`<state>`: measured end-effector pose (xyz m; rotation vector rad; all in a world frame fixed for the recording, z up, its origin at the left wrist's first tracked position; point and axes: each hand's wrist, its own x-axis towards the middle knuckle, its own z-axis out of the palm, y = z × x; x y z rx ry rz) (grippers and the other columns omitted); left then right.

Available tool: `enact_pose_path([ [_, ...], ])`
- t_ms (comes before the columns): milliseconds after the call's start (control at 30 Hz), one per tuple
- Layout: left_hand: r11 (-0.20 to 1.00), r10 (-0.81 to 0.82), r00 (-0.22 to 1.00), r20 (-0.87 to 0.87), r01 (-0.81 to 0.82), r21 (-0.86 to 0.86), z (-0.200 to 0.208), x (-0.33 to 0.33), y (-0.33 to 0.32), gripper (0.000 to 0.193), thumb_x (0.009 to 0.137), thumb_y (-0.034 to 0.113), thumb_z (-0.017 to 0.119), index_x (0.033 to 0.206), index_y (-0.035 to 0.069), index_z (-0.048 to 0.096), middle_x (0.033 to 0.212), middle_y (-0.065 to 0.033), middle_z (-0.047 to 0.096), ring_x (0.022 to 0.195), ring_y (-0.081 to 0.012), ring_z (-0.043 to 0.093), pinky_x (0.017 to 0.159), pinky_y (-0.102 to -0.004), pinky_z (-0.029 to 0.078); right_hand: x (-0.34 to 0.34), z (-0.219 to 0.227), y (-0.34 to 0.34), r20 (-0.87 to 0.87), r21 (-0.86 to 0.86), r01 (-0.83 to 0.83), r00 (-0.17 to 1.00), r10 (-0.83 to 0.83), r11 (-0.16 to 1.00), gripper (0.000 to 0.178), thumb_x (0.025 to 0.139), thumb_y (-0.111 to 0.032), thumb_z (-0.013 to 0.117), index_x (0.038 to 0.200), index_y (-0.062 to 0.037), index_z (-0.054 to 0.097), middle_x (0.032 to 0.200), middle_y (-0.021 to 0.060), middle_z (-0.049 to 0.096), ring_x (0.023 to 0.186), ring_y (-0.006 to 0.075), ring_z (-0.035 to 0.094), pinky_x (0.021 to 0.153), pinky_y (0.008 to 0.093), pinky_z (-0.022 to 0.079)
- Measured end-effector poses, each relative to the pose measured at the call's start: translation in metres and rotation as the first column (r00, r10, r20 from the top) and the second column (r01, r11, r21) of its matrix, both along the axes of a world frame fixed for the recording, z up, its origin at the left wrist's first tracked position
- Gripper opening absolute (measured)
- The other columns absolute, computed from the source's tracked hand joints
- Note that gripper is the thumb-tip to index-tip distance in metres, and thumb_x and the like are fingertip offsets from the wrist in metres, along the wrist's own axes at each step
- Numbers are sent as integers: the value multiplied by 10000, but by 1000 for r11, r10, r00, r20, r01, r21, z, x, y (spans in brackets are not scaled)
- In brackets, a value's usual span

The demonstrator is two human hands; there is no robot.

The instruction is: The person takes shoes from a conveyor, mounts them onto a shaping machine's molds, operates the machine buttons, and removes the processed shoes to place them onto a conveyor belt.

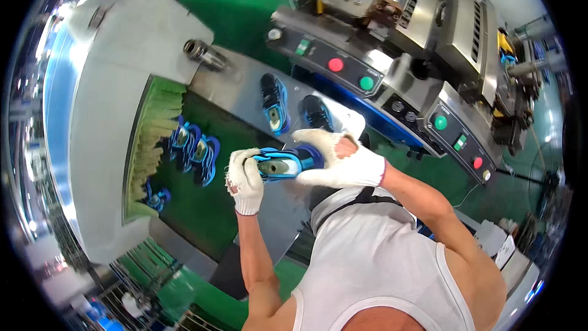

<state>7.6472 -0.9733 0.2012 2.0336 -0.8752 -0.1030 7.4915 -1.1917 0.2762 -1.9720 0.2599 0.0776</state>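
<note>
Between my two gloved hands is a blue and black shoe upper (278, 167) with a pale insole and a round hole showing inside. My left hand (245, 175), in a worn white knit glove, closes on one end of it. My right hand (343, 162), in the same kind of glove with a hole baring some skin, wraps round the other, darker blue end. Just beyond lie two more shoes on the metal ledge: a black and blue shoe (274, 104) and another black shoe (316, 113) partly covered by my right hand.
To the left a grey machine housing (116, 110) has a green fringe curtain (147, 141) over a green conveyor belt (214, 208). Several blue shoes (196, 150) sit on the belt. A steel press machine (380, 49) with red and green buttons stands at the right. A clear bottle (205, 55) rests on the ledge.
</note>
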Motion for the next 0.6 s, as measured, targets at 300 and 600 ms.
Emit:
enact_pose_path([
  [300,717,-697,672,250,654,243,87,-36,-236,176,879,167,749,1011,53,723,972,-125,710,897,-317,690,719,-406,556,-33,-35,-125,-28,-29,29,999,-30,999,510,789,-381,750,1159,-50,638,1063,208,680,975,379,683,834,448,563],
  [600,905,-415,907,78,402,139,92,48,-504,563,875,186,779,1350,-26,565,1243,-183,650,1076,-247,672,908,-367,551,-181,2,-216,-298,812,500,799,-522,302,563,858,-134,809,1334,58,578,1057,58,681,872,105,613,746,286,533],
])
